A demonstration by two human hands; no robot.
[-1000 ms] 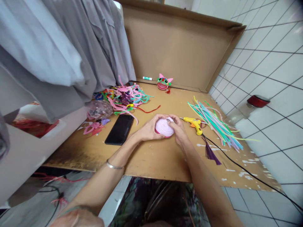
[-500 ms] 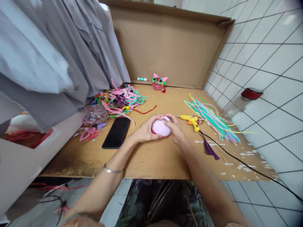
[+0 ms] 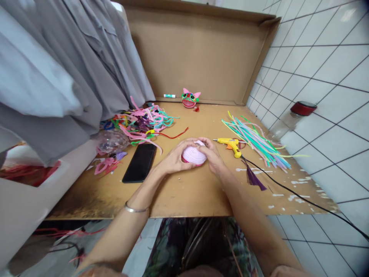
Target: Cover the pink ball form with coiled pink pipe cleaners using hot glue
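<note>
Between my two hands, over the middle of the table, is a rounded ball shape coiled in pale lilac pipe cleaner (image 3: 195, 154), with a dark pink band along its lower edge. My left hand (image 3: 175, 157) wraps its left side, the thumb along the bottom. From the other side my right hand (image 3: 212, 154) grips it, thumb pressed on the coiled top. Just right of that hand lies a yellow glue gun (image 3: 230, 144), its nozzle pointing left. A black phone (image 3: 139, 163) rests left of my left hand.
Tangled colourful pipe cleaners (image 3: 150, 117) lie at the back left, straight ones (image 3: 256, 140) at right. A finished pink-eared animal head (image 3: 190, 99) and a glue stick (image 3: 169, 95) sit by the cardboard (image 3: 196, 57). A purple tassel (image 3: 255, 179), the gun's cord (image 3: 276, 186) and a jar (image 3: 291, 119) are on the right.
The view has shifted slightly, so most things appear a little further left. Both hands keep hold of the lilac ball shape, which looks turned slightly.
</note>
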